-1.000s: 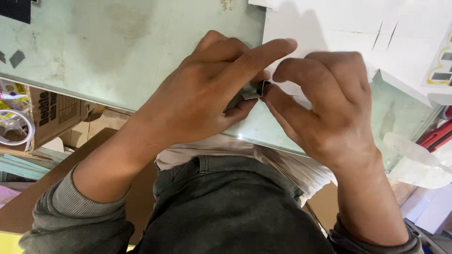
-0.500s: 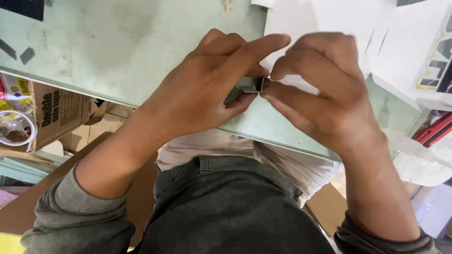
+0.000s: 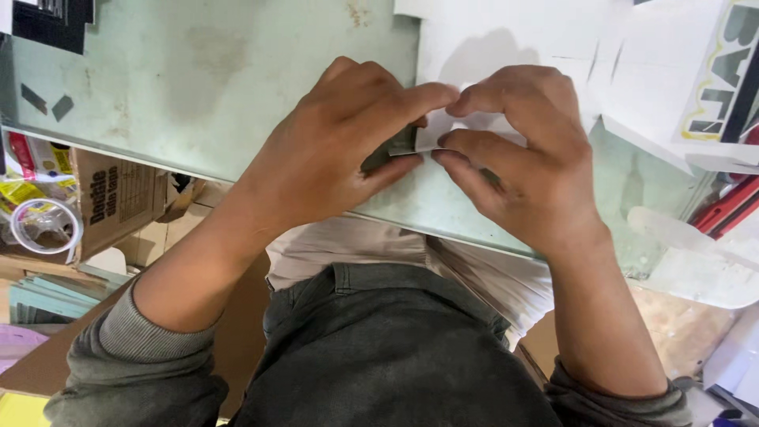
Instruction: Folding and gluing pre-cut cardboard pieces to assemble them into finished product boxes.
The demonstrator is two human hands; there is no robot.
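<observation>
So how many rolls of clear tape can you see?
1. A clear tape roll lies at the far left, below the table edge, beside a cardboard box. Others may be hidden under the table or behind the box.

Brown cardboard box (image 3: pixel 111 198): below my table's left edge — open, dark print on its flap.
Yellow-and-red packets (image 3: pixel 28 170): tucked in that box, far left.
White sheet with black-and-yellow lettering (image 3: pixel 727 71): top right — lying flat on the table.
Black printed card (image 3: pixel 51 24): top left corner.
</observation>
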